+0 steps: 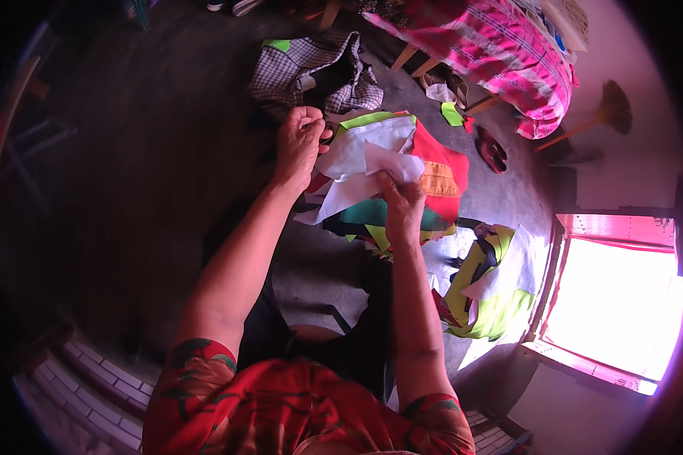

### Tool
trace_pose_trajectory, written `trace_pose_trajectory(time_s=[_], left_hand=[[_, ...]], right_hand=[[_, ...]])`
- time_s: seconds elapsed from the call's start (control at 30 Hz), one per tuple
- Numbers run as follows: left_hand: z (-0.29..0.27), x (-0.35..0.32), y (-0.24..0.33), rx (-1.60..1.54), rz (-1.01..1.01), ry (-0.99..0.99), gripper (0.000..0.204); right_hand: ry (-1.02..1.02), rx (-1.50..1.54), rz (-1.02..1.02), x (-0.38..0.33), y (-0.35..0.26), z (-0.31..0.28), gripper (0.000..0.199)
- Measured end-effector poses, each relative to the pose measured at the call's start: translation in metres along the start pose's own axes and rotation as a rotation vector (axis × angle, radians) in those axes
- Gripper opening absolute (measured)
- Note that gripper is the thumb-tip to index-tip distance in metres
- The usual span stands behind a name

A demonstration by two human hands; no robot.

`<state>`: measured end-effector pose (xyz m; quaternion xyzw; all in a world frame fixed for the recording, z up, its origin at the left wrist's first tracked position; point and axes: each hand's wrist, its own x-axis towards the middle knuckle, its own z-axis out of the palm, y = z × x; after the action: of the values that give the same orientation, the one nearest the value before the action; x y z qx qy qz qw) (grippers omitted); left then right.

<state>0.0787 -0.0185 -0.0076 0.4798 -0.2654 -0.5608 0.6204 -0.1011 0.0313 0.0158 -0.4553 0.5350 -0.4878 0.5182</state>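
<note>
My right hand (405, 199) pinches a white fabric piece (391, 163), its thumb on top. My left hand (302, 142) is raised beside the pile's left edge, its fingers curled together; what they hold, if anything, is hidden. Below both hands lies a heap of cut cloth pieces: a larger white cloth (347, 155), a red cloth (449, 163) with an orange patch (439, 180), a dark green piece (368, 214) and a lime green strip (368, 118). Whatever supports the heap is covered by it.
A checked cloth (284, 76) lies on the floor beyond my hands. Lime and white fabric (493, 303) is bundled at the right, near a bright window (622, 303). A pink plaid cloth (493, 53) drapes a table at the far right. A broom (613, 110) leans by the wall.
</note>
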Motion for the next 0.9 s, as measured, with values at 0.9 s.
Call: trace_pose_trajectory(time_s=[0.9], left_hand=[[0.013, -0.005, 0.015, -0.035, -0.062, 0.077, 0.050]], right_hand=[[0.119, -0.138, -0.068, 0.167, 0.025, -0.113, 0.026]])
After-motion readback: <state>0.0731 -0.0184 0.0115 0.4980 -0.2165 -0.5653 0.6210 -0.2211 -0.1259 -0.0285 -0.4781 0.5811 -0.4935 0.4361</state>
